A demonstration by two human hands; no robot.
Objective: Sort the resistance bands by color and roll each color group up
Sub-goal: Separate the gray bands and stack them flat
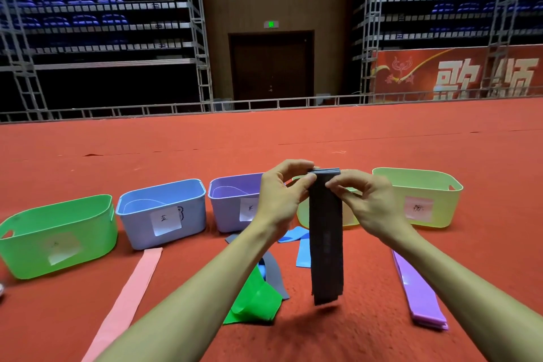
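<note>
A stack of dark grey bands (pixel 326 244) hangs straight down in front of me, its lower end just above the red floor. My left hand (pixel 282 194) and my right hand (pixel 363 200) pinch its top edge from either side. Loose bands lie on the floor below: a pink band (pixel 132 297) at the left, a green band (pixel 255 300), a grey band (pixel 274 270), blue bands (pixel 302 250) and a purple stack (pixel 417 291) at the right.
Five labelled bins stand in a row on the floor: a green bin (pixel 58 232), a blue bin (pixel 164 209), a purple bin (pixel 232 200), a yellow bin (pixel 302 214) mostly behind my hands, and a light yellow-green bin (pixel 423 194). Scaffolding and seating rise behind.
</note>
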